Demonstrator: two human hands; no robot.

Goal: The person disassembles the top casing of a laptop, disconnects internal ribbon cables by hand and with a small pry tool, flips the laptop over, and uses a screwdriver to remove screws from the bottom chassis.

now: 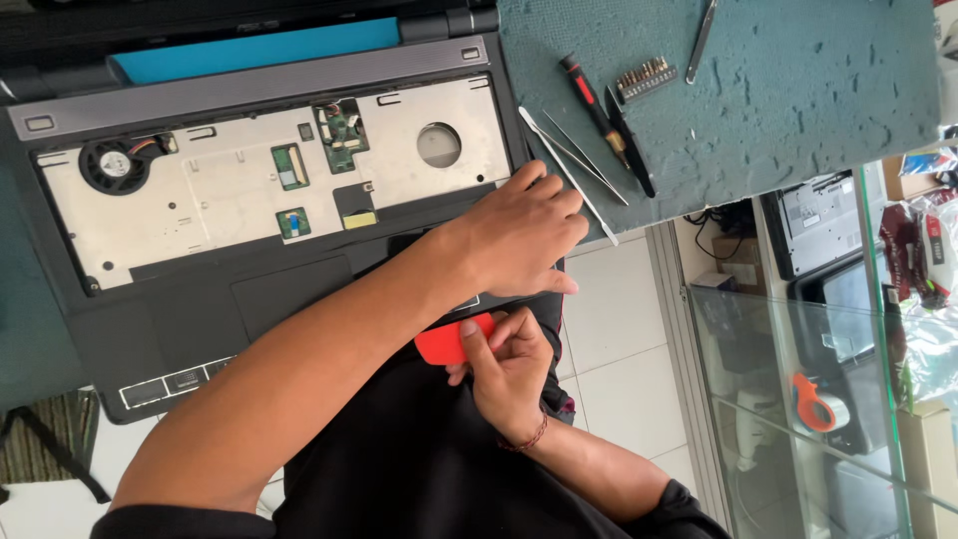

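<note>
Black-and-red screwdriver (596, 112), strip of brass-coloured bits (646, 79), thin metal tweezers (569, 160) lying on green textured mat (798, 90). Below mat edge: glass shelf (788, 399), orange-cored tape roll (818, 402), white floor tiles (619, 339).

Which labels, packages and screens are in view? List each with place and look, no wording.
Small label: on the open laptop's metal plate, near the left hand; rectangular, yellow.
Blue strip: on the lid, top edge; long, flat; screen or sheet unclear.
Plastic bags: far right, behind glass; crinkled, clear, red and white inside.
</note>
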